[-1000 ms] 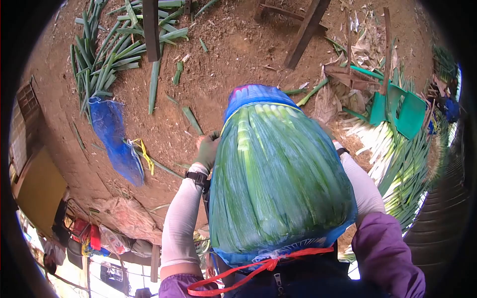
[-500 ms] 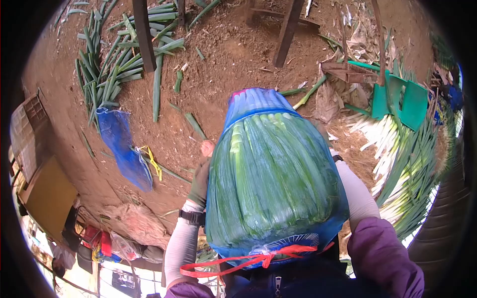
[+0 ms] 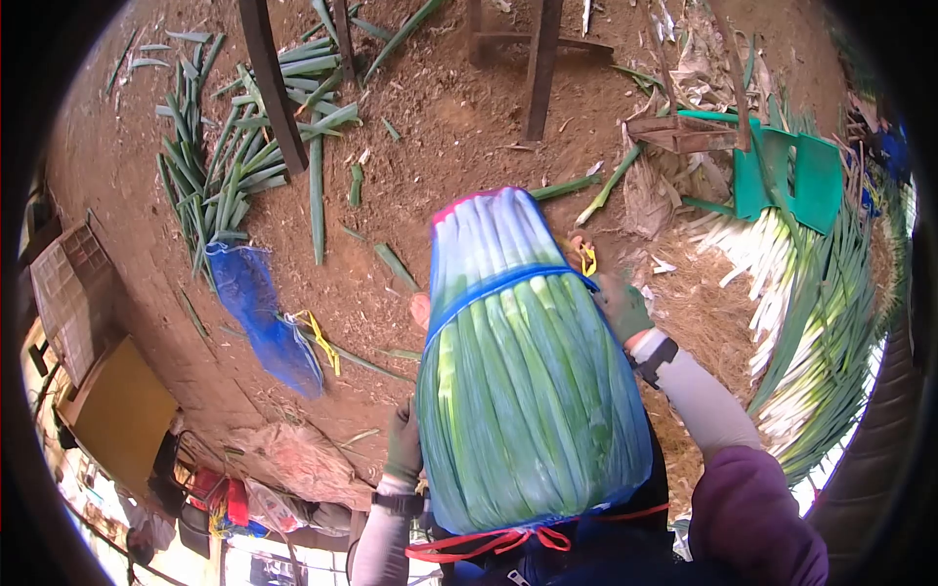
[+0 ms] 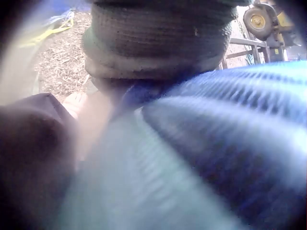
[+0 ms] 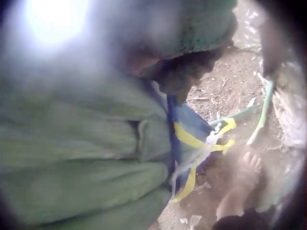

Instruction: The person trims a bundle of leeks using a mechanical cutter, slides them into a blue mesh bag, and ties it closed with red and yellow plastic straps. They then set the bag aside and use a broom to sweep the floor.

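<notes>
A blue net bag (image 3: 532,410) packed with leeks stands against the person's front, white stalks outward and green leaves towards the body. A blue band crosses it below the white stalks, and a red ribbon (image 3: 518,539) ties the near end. My gloved left hand (image 3: 404,444) grips the bag's left side near the body; in the left wrist view its glove (image 4: 158,43) lies against the mesh. Beside the band, my gloved right hand (image 3: 623,305) holds the bag's right edge. A yellow ribbon (image 5: 192,141) hangs there, and the far fingers are partly hidden.
Cut leek leaves (image 3: 220,176) litter the dirt at upper left, with a crumpled blue net (image 3: 259,308) below them. Loose leeks (image 3: 801,332) lie in a pile to the right, by a green plastic piece (image 3: 787,181). Wooden legs (image 3: 542,73) stand at the back. A bare foot (image 5: 247,167) is near.
The bag has shifted and turned, showing more of its white stalks. My right hand has come out from behind its right side up to the band. My left hand has slid nearer the body.
</notes>
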A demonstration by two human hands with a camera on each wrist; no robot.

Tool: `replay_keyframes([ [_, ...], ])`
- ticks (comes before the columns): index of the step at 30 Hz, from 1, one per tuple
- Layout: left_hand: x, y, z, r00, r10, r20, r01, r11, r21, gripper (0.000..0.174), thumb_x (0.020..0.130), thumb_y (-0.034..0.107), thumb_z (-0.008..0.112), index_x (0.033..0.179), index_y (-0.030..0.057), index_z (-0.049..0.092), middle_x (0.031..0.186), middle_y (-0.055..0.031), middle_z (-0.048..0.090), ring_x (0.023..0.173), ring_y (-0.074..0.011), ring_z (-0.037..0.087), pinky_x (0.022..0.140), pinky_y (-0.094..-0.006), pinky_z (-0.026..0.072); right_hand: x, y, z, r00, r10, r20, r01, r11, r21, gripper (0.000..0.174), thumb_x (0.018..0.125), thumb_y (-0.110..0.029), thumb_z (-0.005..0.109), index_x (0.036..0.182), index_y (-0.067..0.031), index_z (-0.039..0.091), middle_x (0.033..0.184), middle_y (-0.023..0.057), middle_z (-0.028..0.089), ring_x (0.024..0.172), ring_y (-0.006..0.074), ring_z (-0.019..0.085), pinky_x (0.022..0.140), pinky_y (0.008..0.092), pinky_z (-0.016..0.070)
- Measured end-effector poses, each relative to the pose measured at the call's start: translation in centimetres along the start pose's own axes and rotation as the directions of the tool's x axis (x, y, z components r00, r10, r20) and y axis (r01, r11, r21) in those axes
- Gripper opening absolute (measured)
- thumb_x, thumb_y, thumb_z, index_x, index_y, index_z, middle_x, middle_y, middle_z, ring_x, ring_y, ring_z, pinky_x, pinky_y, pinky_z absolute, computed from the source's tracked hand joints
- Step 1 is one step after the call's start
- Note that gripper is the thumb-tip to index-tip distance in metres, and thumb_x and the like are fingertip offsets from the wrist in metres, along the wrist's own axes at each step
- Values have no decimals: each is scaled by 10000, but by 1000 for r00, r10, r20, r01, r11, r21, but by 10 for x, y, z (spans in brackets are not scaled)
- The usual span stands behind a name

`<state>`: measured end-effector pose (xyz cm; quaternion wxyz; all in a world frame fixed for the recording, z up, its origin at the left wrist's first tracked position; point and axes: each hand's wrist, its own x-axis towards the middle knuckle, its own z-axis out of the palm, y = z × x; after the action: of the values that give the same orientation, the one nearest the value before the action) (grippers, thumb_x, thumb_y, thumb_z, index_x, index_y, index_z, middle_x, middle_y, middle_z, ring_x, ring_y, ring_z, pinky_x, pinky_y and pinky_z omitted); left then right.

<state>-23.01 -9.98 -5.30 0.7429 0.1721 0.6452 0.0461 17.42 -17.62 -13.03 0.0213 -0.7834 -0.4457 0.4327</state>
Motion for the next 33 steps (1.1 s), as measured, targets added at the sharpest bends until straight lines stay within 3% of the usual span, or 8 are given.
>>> replay_keyframes([
  [9,-10,-8,-32,995,-37,-88,36,999,-14,259,987,291,570,931,41,600,823,35,593,705,-37,494,626,-202,428,21,-26,7,980,-195,-40,194,980,-46,213,933,-248,513,996,-50,554,999,206,617,881,413,602,735,503,478],
  [14,-7,7,-41,990,-135,-45,139,986,96,339,1003,278,531,1156,-21,576,1056,-52,619,915,-84,555,801,-239,464,25,-31,-10,976,-155,151,163,986,-37,230,932,-204,510,1102,-59,564,1047,212,630,937,413,608,787,484,490],
  [17,-3,65,-5,997,56,58,-59,997,50,553,957,317,598,1370,-18,447,1337,-173,505,1218,-235,488,1030,-369,385,46,-45,-49,878,-166,449,167,985,37,299,924,-180,502,1200,-83,564,1023,221,632,987,393,619,861,452,489],
  [18,-6,92,15,935,228,271,-325,857,400,669,908,349,648,1420,6,388,1416,-218,405,1304,-316,391,1083,-429,307,65,-42,-57,760,-44,649,56,998,2,349,903,-165,502,1239,-94,564,1121,212,618,1090,357,597,952,417,462],
  [19,-9,107,31,810,284,513,-577,537,615,796,860,382,698,1470,29,328,1496,-262,306,1391,-396,293,1137,-489,229,85,-37,-53,805,-192,562,175,981,84,368,895,-162,507,1251,-85,561,1151,200,612,1092,349,595,958,413,461],
  [21,-8,97,39,814,304,494,-572,561,598,870,795,422,739,1467,44,338,1493,-296,283,1390,-463,248,1139,-536,180,129,-27,-40,816,-470,337,424,883,203,405,880,-156,518,1274,-67,553,1209,176,600,1095,332,591,970,403,458],
  [27,-17,75,48,832,348,433,-555,546,628,915,756,472,753,1458,44,352,1476,-295,305,1361,-493,278,1109,-604,197,250,-102,58,726,-102,681,435,835,-338,482,893,-142,460,1373,-120,495,1444,172,435,1297,337,469,1080,429,378],
  [33,-15,65,48,830,392,397,-556,530,640,950,717,515,766,1437,29,381,1456,-272,331,1335,-473,327,1087,-610,256,304,-97,141,738,85,670,466,654,-597,412,970,-284,390,1306,-139,581,1356,135,548,1226,320,553,1011,438,457],
])
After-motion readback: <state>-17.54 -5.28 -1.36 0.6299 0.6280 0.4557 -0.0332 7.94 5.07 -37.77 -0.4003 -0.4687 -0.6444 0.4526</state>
